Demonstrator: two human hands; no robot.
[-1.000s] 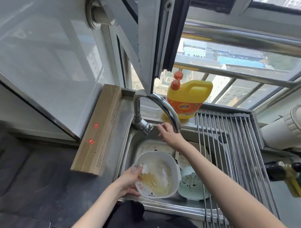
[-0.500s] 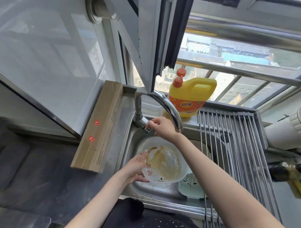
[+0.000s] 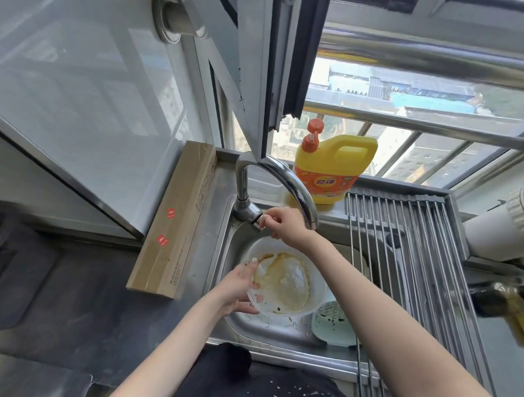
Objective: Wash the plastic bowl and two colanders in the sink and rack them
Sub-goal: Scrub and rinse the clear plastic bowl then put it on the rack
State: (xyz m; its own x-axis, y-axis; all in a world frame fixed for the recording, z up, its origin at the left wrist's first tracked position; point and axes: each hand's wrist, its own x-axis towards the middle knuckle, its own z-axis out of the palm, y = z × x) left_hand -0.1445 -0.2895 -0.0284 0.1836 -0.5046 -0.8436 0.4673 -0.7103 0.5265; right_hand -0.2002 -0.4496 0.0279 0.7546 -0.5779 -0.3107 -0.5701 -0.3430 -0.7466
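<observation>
The right hand (image 3: 283, 224) pinches the tap handle (image 3: 258, 221); turning it gently should keep water from splashing off the tilted bowl (image 3: 284, 280). The left hand (image 3: 240, 283) grips the bowl's rim at nine o'clock, over the sink (image 3: 223, 256). The bowl is white, smeared yellow-brown. A green colander (image 3: 333, 322) lies at its four o'clock.

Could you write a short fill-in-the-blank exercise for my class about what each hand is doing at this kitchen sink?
1. The left hand holds the rim of the stained white ____.
2. The right hand grips the ____ of the tap.
3. The mint green colander sits in the ____.
4. The detergent jug behind the tap is mainly ____.

Missing words: bowl; handle; sink; yellow
</observation>
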